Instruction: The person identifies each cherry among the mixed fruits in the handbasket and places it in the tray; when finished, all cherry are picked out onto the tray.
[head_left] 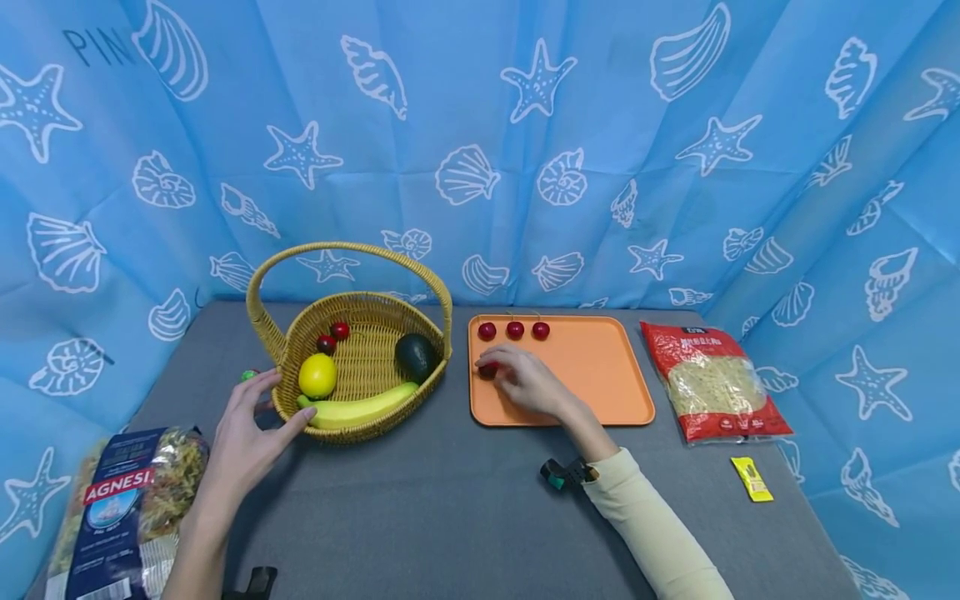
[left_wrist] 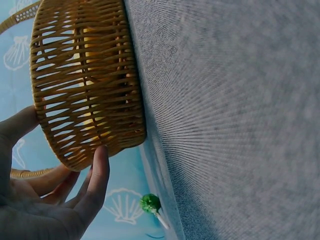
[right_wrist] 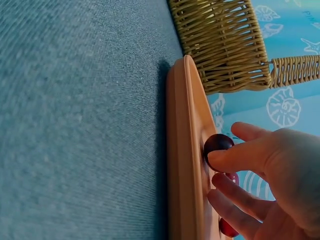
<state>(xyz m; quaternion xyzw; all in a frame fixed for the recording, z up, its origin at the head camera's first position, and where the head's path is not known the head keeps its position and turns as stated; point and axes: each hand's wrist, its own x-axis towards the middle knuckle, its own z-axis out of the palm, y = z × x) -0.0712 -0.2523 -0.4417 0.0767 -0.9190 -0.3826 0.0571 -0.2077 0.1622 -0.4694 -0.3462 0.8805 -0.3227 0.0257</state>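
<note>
A wicker basket with a tall handle stands left of centre, and my left hand grips its left rim, thumb at the front. Inside lie a banana, a lemon, an avocado and two cherries. Over the left part of an orange tray, my right hand pinches a dark cherry; the fingers partly cover it in the head view. Three more cherries with stems form a row along the tray's back edge.
A pasta bag lies at the front left, beside my left forearm. A green-topped lollipop is left of the basket. Right of the tray are a red-and-clear bag and a small yellow packet. A blue curtain surrounds the grey table.
</note>
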